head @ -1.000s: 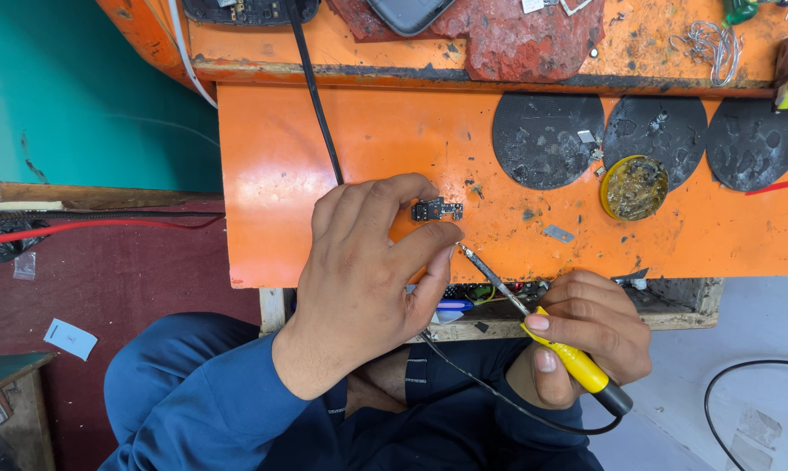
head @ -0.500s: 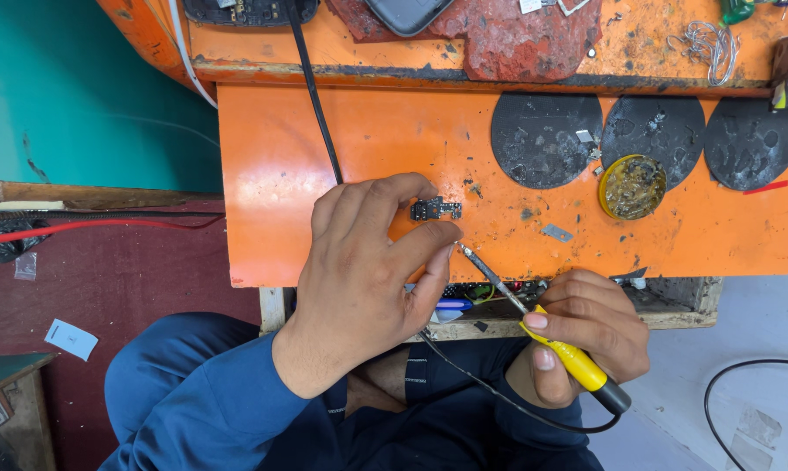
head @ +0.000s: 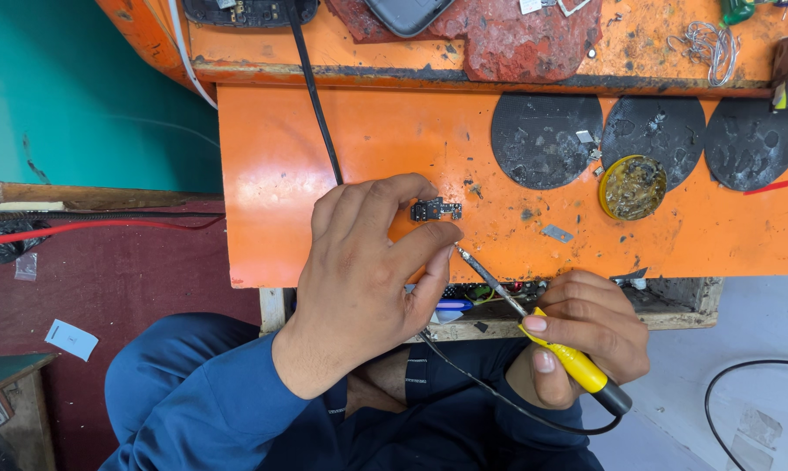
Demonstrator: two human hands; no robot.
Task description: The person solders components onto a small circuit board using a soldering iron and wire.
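Observation:
A small black circuit part [head: 436, 209] lies on the orange worktable [head: 368, 139]. My left hand [head: 368, 270] rests on the table with its fingertips pressing on the left side of that part. My right hand [head: 581, 344] grips a yellow-handled soldering iron [head: 568, 358]. Its metal tip points up and left, ending just below the part beside my left thumb. A thin black cord runs from the iron's handle across my lap.
Three dark round pads [head: 546, 139] and a yellow tin of flux [head: 633, 187] sit on the table to the right. A black cable [head: 311, 87] crosses the table. A red cracked slab [head: 516, 39] and a phone [head: 411, 13] lie on the upper shelf. A red wire [head: 88, 228] runs at left.

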